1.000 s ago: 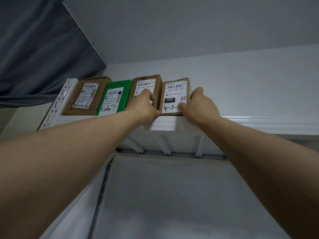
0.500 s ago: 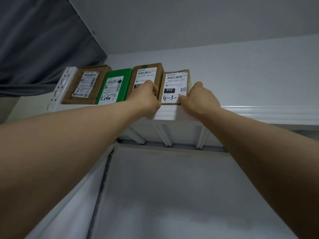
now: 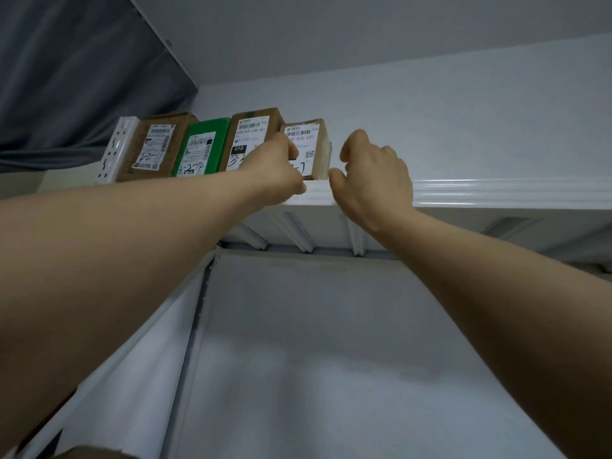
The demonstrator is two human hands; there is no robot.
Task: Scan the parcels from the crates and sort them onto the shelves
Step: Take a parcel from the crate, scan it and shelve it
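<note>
A small brown parcel [image 3: 309, 145] with a white barcode label stands upright at the right end of a row on the white top shelf [image 3: 496, 193]. My left hand [image 3: 276, 168] grips its lower left front, fingers over the label and thumb by the shelf rim. Just right of the parcel, my right hand [image 3: 371, 173] hovers apart from it, fingers loosely curled and holding nothing. Left of this parcel stand a taller brown parcel [image 3: 253, 134] marked 010, a green parcel [image 3: 202, 147] and another brown parcel [image 3: 155, 150].
A perforated white upright [image 3: 116, 150] ends the shelf at the left. To the right of the parcels the shelf runs on bare. A dark grey curtain [image 3: 66, 77] hangs at upper left. A brown cardboard edge [image 3: 89, 453] shows at the bottom left.
My right hand has let go of the small parcel and drawn back to the right. The parcel now stands farther in, turned slightly so its right side shows. My left hand stays on it.
</note>
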